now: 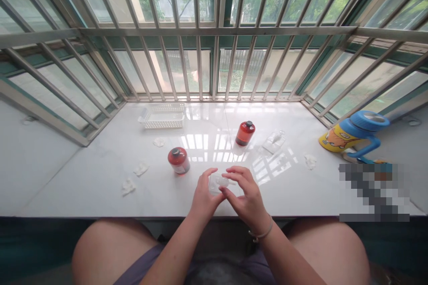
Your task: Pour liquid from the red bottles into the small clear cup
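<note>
the white tabletop [87,178] is glossy, marked with window reflections, and set in a barred bay. nearest its front edge, my left hand [204,193] is half closed, fingers curved around the left side of a clear bottle [216,184], which it holds. my right hand [246,193] is half curled at the bottle's right side, thumb and fingers parted; i cannot tell whether they grip it. beyond, to my left: two crumpled tissues [128,187] and an upright, dark-capped red bottle [179,162]. at far right, a yellow-and-blue flask [351,136]. farther, a second clear bottle [272,143] beside another red bottle [245,133]. rearmost, a white basket [163,120] near the metal bars [217,31].
</note>
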`<state>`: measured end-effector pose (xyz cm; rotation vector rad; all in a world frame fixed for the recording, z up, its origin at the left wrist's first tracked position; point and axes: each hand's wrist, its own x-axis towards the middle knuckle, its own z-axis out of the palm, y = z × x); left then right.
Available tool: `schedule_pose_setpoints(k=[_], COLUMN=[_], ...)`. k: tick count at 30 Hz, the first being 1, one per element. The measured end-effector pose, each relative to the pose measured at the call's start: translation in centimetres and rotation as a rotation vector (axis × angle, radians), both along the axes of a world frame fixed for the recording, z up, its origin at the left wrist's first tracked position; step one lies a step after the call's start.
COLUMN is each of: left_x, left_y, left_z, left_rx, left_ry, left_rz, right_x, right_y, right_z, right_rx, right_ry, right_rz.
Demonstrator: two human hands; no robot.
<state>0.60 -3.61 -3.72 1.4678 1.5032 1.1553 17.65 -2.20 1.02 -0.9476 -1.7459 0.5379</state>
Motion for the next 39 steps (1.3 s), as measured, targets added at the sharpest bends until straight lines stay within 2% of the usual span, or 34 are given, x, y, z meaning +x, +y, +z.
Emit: schedule_pose_setpoints(k=[3, 9, 15, 18, 20, 24, 26, 29, 32, 35, 39], left_x=[-0.1, -0.1, -0.2, -0.2, -0.2, -0.3, -0.4, -0.4, -0.4, -0.4, -0.7], left_y=[0.0, 0.1, 0.1, 0.2, 0.2, 0.3, 0.2, 0.2, 0.2, 0.2, -0.1], left_z=[-0.1, -0.3, -0.5, -0.4, -0.3, -0.3, -0.3, -0.3, -0.2, 0.0, 0.2], left_rx=[-0.008, -0.006, 0.011, 0.018, 0.021, 0.029, 0.031, 0.035, 0.05, 0.067, 0.105], left_ry=[0.012, 0.005, -0.007, -0.007, -0.006, 0.006, 0.021, 0.045, 0.073, 0.12, 0.217], left_rz=[-0.001, -0.007, 0.009, 0.015, 0.014, 0.003, -0.001, -0.006, -0.009, -0.016, -0.044], right_x=[0.0, 0.4, 1.1, 1.8, 2.9, 7.8, 11.8, 18.6, 24.5, 28.2, 30.0], right_y=[0.0, -0.1, -0.1, -0.3, -0.4, 0.4, 1.4, 3.0, 4.5, 6.0, 7.9], right_z=[0.2, 0.4, 0.9, 0.7, 0.4, -0.7, -1.4, -2.7, -4.2, -5.7, -7.3], right_rx=[0.005, -0.087, -0.063, -0.106, -0.152, -0.154, -0.115, -0.072, -0.092, -0.11, -0.148], right_ry=[0.014, 0.047, 0.056, 0.071, 0.113, 0.201, 0.083, -0.25, -0.327, -0.351, -0.378], right_rz=[-0.008, 0.045, 0.028, 0.036, -0.015, -0.268, -0.459, -0.763, -0.996, -1.066, -1.032])
